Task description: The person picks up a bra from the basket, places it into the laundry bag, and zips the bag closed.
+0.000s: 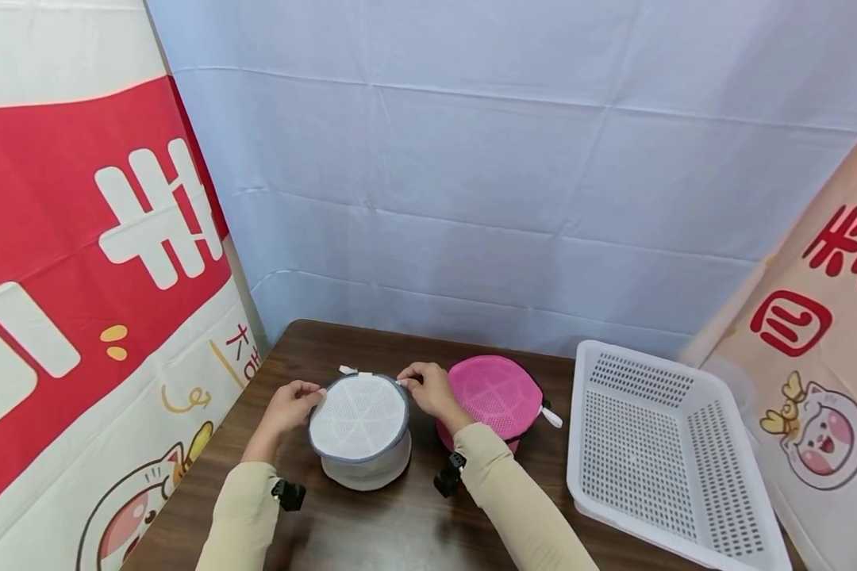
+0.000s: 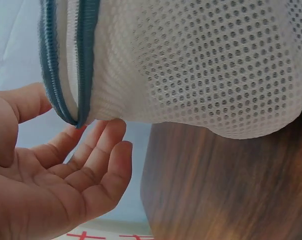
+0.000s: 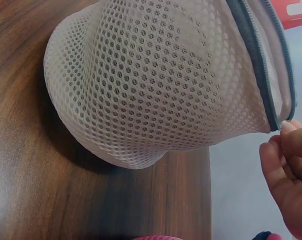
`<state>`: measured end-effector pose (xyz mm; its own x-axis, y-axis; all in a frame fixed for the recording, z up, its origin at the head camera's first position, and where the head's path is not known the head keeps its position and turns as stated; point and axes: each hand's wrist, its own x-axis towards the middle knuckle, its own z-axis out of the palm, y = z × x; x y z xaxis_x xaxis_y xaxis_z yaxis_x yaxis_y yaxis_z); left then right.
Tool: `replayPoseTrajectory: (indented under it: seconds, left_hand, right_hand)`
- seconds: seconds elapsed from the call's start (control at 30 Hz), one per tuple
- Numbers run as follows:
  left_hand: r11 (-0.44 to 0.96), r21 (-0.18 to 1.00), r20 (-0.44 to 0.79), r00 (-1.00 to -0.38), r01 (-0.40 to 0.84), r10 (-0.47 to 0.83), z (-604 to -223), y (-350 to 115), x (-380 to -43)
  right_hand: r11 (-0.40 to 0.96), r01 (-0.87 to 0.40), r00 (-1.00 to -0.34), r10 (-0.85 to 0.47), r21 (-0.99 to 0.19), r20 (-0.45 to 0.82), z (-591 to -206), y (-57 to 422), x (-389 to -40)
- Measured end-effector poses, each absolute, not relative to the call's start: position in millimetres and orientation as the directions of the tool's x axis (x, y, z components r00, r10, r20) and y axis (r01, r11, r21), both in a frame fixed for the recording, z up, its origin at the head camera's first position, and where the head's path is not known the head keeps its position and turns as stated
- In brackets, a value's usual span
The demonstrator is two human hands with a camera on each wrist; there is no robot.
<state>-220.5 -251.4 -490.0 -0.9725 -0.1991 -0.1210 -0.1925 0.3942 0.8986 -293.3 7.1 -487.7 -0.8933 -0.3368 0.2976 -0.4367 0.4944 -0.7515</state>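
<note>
A round white mesh laundry bag with a grey-blue zipped rim stands on the table. My left hand holds the left edge of its rim. In the left wrist view the thumb is on the lid side of the zipper, and the curled fingers touch the mesh below it. At the opposite edge, my right hand pinches the rim near the zipper's end, seen in the right wrist view beside the zipper. Whether it grips a pull tab is hidden by the fingertips.
A pink mesh laundry bag with a black edge and white tag sits right of the white one, partly behind my right forearm. Farther right is a white perforated plastic basket. Cloth hangings enclose the brown table.
</note>
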Motion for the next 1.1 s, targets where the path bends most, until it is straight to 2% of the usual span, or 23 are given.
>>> replayPoseTrajectory:
  seconds: [0.3,0.6,0.87,1.1]
  left_hand:
    - [0.445,0.872,-0.141,-0.976,-0.203,-0.169,-486.5,-253.7,-244.4]
    - [0.294,0.923,-0.221,-0.967,-0.249,-0.127,-486.5,-254.4,-257.3]
    - [0.394,0.895,-0.184,-0.978,-0.208,-0.099,-489.4,-250.2,-265.3]
    - [0.371,0.902,-0.191,-0.974,-0.223,-0.121,-489.7,-244.9,-264.0]
  right_hand:
    - [0.476,-0.413,-0.901,-0.335,-0.777,0.274,-486.6,6.0,-294.0]
    - [0.493,-0.409,-0.904,-0.332,-0.768,0.269,-485.8,3.3,-294.8]
    - [0.5,-0.412,-0.904,-0.33,-0.762,0.272,-485.8,2.9,-297.8]
    - [0.518,-0.414,-0.903,-0.334,-0.749,0.269,-487.7,4.1,-297.4]
